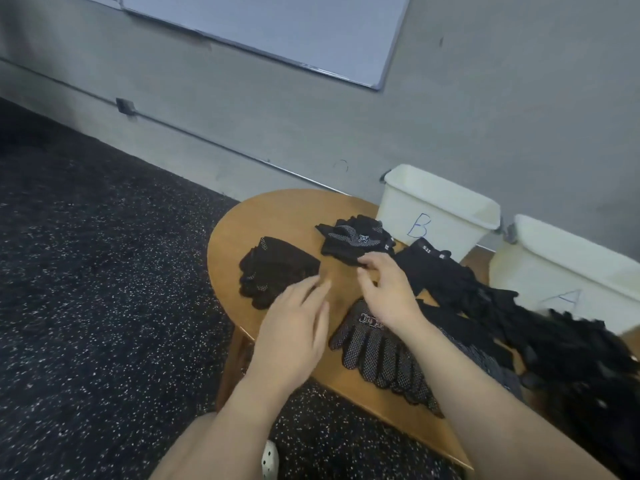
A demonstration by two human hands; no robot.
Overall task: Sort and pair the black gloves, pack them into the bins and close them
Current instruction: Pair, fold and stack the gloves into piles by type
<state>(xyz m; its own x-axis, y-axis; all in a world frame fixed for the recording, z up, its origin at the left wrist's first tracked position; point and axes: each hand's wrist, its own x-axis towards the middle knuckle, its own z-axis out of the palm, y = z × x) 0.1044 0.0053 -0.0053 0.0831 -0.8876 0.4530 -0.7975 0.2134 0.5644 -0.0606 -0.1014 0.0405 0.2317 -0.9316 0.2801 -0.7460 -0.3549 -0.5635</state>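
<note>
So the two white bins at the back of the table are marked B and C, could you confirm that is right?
Not quite: the head view shows bin B and, to its right, a bin marked A, not C. Both are white and stand at the back of the table.
</note>
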